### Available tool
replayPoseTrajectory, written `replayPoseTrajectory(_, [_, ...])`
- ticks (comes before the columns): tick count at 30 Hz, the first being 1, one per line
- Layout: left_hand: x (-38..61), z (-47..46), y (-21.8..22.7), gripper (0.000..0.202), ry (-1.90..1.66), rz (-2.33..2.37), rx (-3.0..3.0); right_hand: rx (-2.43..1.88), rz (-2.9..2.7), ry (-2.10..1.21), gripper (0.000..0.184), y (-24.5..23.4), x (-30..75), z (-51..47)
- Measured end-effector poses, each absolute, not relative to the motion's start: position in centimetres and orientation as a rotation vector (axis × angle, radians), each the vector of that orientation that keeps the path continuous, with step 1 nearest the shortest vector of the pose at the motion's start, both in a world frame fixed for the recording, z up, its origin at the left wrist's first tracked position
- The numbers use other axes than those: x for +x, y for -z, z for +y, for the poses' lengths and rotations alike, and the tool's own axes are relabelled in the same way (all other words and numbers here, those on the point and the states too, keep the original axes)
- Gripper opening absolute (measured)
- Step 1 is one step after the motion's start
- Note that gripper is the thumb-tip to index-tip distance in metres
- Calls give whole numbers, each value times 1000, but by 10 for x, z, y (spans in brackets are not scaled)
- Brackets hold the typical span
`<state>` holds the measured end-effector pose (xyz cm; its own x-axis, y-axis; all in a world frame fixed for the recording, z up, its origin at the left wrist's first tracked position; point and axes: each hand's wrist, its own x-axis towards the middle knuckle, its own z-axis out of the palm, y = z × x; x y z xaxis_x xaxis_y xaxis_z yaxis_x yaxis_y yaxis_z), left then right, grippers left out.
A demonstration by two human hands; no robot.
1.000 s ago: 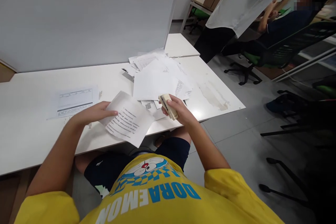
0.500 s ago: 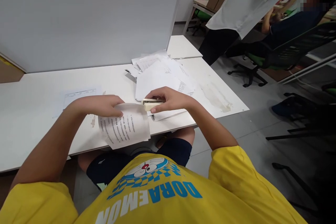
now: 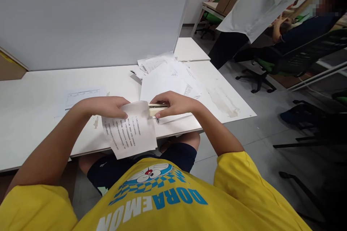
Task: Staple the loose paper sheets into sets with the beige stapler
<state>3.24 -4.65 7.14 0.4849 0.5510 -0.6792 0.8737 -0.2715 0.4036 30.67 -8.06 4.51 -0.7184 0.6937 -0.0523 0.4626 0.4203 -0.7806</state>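
My left hand (image 3: pixel 110 107) pinches a few printed sheets of paper (image 3: pixel 130 133) near their upper edge, thumb on top. The sheets hang over the table's front edge, above my lap. In my right hand (image 3: pixel 173 104) is a cream-coloured stapler (image 3: pixel 155 111), its front end at the right edge of the sheets. Whether the paper lies between the stapler's jaws I cannot tell. Just behind the stapler spreads a loose pile of papers (image 3: pixel 165 77).
The white table (image 3: pixel 48 79) backs onto a grey partition (image 3: pixel 94 18). A single printed sheet (image 3: pixel 84 95) lies at the left, and a brown box (image 3: pixel 11 66) stands at the far left. On the right are a standing person in white (image 3: pixel 249 11), a seated person and office chairs (image 3: pixel 258 74).
The upper right corner of the sheets has lifted a little beside the stapler, and their lower edge has dropped slightly. Both hands keep their holds.
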Motion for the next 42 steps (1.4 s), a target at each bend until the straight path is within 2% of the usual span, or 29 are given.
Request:
replayPoseTrajectory(12, [33, -47, -74, 54, 536, 1226, 1941, -1085, -2445, -1061, 41, -48, 306, -74])
replayPoseTrajectory(19, [41, -52, -75, 40, 568, 1141, 2007, -1040, -2498, -1005, 43, -53, 306, -76])
replayPoseTrajectory(24, [42, -52, -72, 38, 566, 1157, 2035, -1046, -2534, -1010, 44, -55, 304, -82])
replayPoseTrajectory(30, [39, -56, -67, 42, 504, 1186, 2070, -1103, -2581, -837, 41, -56, 299, -97])
replayPoseTrajectory(42, [45, -71, -76, 31, 483, 1143, 2051, -1109, -2602, -760, 32, -58, 296, -107])
